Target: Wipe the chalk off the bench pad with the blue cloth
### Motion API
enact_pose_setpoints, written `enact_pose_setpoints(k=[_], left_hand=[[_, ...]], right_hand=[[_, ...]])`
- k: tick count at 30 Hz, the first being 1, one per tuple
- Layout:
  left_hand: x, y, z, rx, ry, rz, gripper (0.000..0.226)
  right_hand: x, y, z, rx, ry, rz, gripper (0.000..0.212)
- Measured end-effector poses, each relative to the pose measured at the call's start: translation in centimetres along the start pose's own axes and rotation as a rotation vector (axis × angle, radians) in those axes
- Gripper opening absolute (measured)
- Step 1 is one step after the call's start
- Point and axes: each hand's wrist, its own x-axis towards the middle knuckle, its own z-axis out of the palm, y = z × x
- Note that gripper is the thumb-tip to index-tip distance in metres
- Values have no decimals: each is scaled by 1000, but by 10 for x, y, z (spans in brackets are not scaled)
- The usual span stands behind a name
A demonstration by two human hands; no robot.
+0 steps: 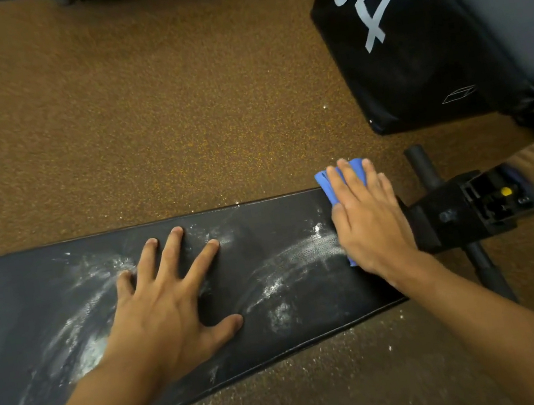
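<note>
Head view, looking down: the black bench pad [269, 271] ran from the left edge of frame to its right end, where the metal bench frame [467, 210] joined it. All positions below are given relative to the pad.

Left hand [170, 303] lay flat on the pad's middle, palm down, fingers fully spread, gripping nothing. Its fingertips reached toward the pad's far edge; the thumb pointed toward the right end.

Right hand [368, 218] lay flat at the pad's right end, palm down, fingers extended and close together, pressing on the blue cloth [332, 182]. The cloth sat under that hand at the far right corner of the pad. Folded blue fabric showed beyond the fingertips, overhanging the pad's far edge, and a thin blue strip showed beside the heel of the hand. The hand was pressed open on the cloth, not closed around it.

White chalk [302, 259] streaked the pad between the two hands, one arc touching the cloth's left side. More chalk smears lay left of the left hand, toward the pad's near edge and left end.

Brown speckled floor [142, 117] surrounded the pad, with white specks along the near edge. A black box [410, 59] with pale numerals stood on the floor beyond the pad's right end.
</note>
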Motion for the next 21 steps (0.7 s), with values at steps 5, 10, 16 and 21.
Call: enact_pose_setpoints(k=[5,10,16,21], left_hand=[[0,-1,-3,-9,12,-5,108],[-1,-1,-2,-3,-1,-2,108],[1,0,-1,3,19,-2,108],[1,-2,-3,2,18,-2,108]], right_hand=[[-40,-1,-6,-3,-49,-216,61],[-29,21,-8,-34,-58,-196,61],[-7,-10,-1,-11,-5,-73,62],[-42,16,-7,3,-56,-169,60]])
